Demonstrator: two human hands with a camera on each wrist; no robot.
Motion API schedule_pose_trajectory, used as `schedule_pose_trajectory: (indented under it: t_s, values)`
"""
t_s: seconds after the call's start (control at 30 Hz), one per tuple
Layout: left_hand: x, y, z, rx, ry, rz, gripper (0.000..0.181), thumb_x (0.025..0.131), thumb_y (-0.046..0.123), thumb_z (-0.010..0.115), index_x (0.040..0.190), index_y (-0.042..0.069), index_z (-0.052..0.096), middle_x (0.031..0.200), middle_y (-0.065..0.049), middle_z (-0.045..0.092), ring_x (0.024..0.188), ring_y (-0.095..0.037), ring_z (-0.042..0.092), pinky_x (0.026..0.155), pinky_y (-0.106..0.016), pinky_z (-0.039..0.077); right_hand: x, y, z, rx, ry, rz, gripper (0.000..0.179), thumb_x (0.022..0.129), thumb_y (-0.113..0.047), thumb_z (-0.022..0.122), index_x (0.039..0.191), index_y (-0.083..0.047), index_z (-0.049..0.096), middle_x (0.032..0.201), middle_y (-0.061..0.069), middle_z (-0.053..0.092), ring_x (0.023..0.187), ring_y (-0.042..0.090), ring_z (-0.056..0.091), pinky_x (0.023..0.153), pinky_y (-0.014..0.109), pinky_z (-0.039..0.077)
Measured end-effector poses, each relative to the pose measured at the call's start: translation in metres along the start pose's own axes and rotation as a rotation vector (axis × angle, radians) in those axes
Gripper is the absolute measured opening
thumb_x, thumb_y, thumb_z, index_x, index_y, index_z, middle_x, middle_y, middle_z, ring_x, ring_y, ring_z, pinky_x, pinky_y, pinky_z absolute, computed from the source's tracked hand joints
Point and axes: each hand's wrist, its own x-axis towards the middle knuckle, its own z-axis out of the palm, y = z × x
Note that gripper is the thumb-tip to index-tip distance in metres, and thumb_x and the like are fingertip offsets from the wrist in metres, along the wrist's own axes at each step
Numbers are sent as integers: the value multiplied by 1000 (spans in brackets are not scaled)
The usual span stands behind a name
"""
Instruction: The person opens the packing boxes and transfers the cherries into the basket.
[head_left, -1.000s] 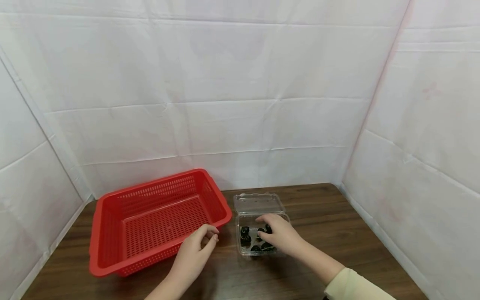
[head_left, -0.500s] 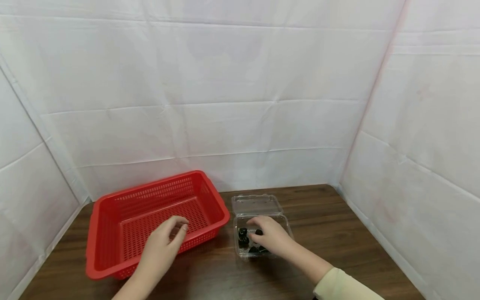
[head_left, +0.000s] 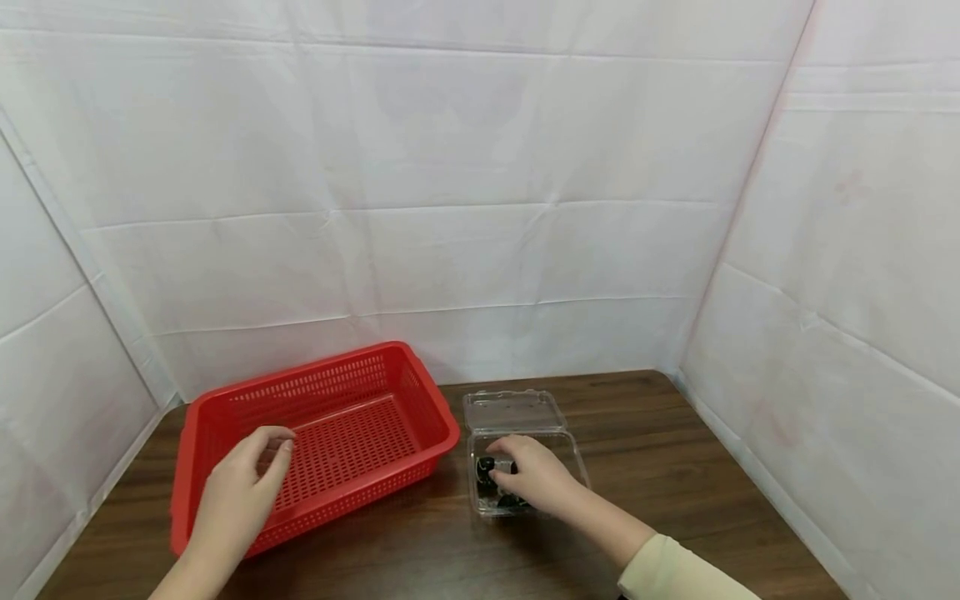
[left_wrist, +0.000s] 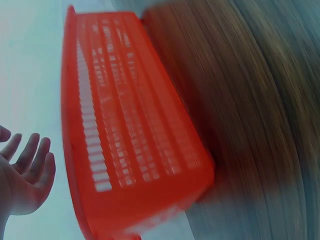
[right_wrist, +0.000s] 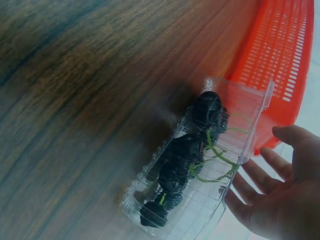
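Note:
My left hand [head_left: 243,487] is over the near-left side of the red plastic basket [head_left: 375,479], fingers loosely bent with nothing between them. In the left wrist view the same hand [left_wrist: 27,175] appears with spread fingers beside the basket's outer wall. A clear plastic clamshell box [head_left: 516,411] lies with its lid folded back, to the right of the basket. Inside are several glossy black lumps [right_wrist: 182,157] with thin green stems, grape-like in look. My right hand [head_left: 534,475] reaches over the box; in the right wrist view its fingers [right_wrist: 260,180] are parted at the box's upper edge.
A dark wood-grain table [head_left: 652,467] carries the basket and box. White fabric walls [head_left: 450,250] close in the back and both sides. The basket's slotted floor [head_left: 352,442] shows bare.
My left hand has moved left from the basket's near-right corner to over its left part. My right hand has shifted slightly left over the box.

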Motion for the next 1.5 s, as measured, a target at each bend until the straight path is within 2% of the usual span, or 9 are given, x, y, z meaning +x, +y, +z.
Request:
schedule_pose_trajectory:
  t_s: [0.23, 0.63, 0.73, 0.87, 1.03, 1.2, 1.3, 1.37, 1.5]
  values:
    - [3, -27, -14, 84, 137, 54, 18, 96, 9, 53, 111, 1, 59, 97, -16, 65, 86, -33, 64, 68, -50, 51, 3, 1, 6, -9, 0, -3, 34, 91, -24, 67, 121, -8, 64, 123, 8, 62, 116, 29, 56, 94, 48, 48]
    - [8, -77, -28, 209, 245, 71, 20, 89, 2, 55, 107, -6, 60, 94, -24, 62, 83, -40, 60, 65, -58, 48, 10, 0, 7, 28, -47, 25, 32, 93, -25, 65, 121, -9, 64, 121, 6, 62, 112, 25, 58, 91, 46, 50]
    - [11, -86, -28, 225, 253, 76, 22, 86, 1, 57, 107, -9, 60, 100, -29, 60, 89, -46, 56, 70, -62, 45, 12, 1, 9, 22, -46, 18, 31, 92, -22, 67, 120, -9, 64, 119, 6, 63, 112, 25, 58, 91, 46, 50]
    - [13, -97, -25, 246, 223, 43, 30, 84, 2, 60, 111, -11, 60, 116, -35, 53, 102, -54, 47, 80, -71, 38, 13, 3, 13, 20, -47, 3, 31, 89, -16, 70, 119, -8, 64, 118, 6, 63, 112, 26, 58, 91, 45, 49]
    - [14, -104, -23, 223, 147, -79, 40, 87, 6, 58, 123, -11, 52, 131, -40, 39, 116, -59, 34, 84, -76, 32, 15, 2, 16, 1, -52, 1, 31, 89, -16, 70, 119, -8, 65, 118, 5, 64, 112, 24, 58, 92, 43, 49]
    - [17, -109, -22, 130, 67, -199, 52, 90, 10, 53, 134, -13, 39, 136, -44, 28, 121, -62, 25, 91, -74, 27, 17, 2, 17, -15, -48, -5, 31, 88, -16, 70, 118, -9, 65, 116, 5, 64, 112, 24, 59, 92, 43, 50]
    - [22, -113, -24, 69, -6, -300, 63, 91, 13, 51, 141, -16, 26, 134, -47, 26, 120, -64, 28, 94, -73, 30, 17, 3, 17, -24, -47, -6, 31, 88, -16, 70, 118, -9, 65, 116, 4, 64, 112, 24, 59, 91, 43, 50]
    - [27, -114, -25, 34, -61, -359, 71, 92, 14, 50, 143, -20, 15, 130, -49, 28, 117, -63, 34, 91, -70, 39, 16, 3, 17, -29, -43, -8, 30, 88, -15, 70, 117, -9, 66, 116, 4, 65, 111, 24, 59, 91, 43, 50]
    - [34, -116, -25, 10, -143, -385, 81, 92, 16, 51, 139, -26, 1, 121, -53, 33, 105, -62, 47, 80, -63, 50, 15, 4, 15, -31, -29, -12, 27, 88, -11, 70, 115, -9, 67, 114, 4, 65, 110, 24, 59, 90, 43, 50]
